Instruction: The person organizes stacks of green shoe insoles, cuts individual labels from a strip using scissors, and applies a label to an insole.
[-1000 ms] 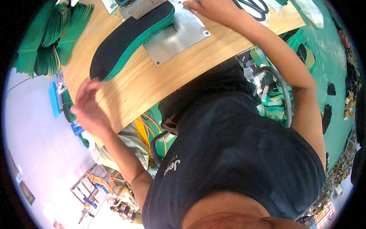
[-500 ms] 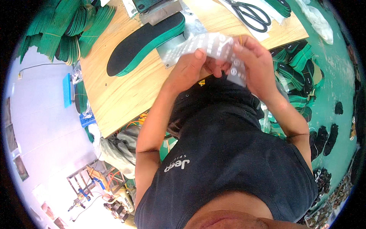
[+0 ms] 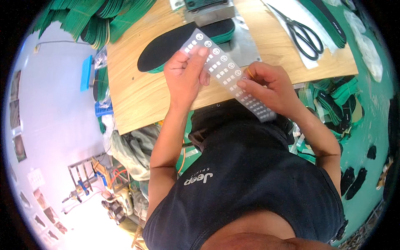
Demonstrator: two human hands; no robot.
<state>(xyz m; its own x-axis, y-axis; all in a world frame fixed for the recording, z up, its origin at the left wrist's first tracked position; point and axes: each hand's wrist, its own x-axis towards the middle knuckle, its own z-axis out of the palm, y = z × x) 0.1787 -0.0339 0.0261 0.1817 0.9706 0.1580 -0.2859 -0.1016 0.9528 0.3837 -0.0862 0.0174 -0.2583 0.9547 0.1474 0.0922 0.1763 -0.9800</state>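
A translucent strip of white printed labels (image 3: 227, 71) slants from upper left to lower right in front of me, held by both hands. Near its upper end, my left hand (image 3: 183, 75) pinches it with the thumb on top. Farther down, thumb and bent fingers of my right hand (image 3: 273, 89) grip its right edge, and the lower end hangs over the table's front edge. Behind my left hand lies a stack of black-topped green insoles (image 3: 164, 46), partly covered by the strip. The far end of the insoles reaches under a metal press block (image 3: 210, 14).
Black-handled scissors (image 3: 306, 39) lie on white paper at the right of the wooden table (image 3: 137, 98). More green insoles (image 3: 331, 25) are beside them. Insole bundles (image 3: 98, 23) crowd the far left, and others (image 3: 333, 100) are piled below the table's right side.
The strip was curled and blurred between my hands; now it is stretched flatter and slanting. My left hand has moved left. The whole view has shifted, with the table appearing higher and farther right.
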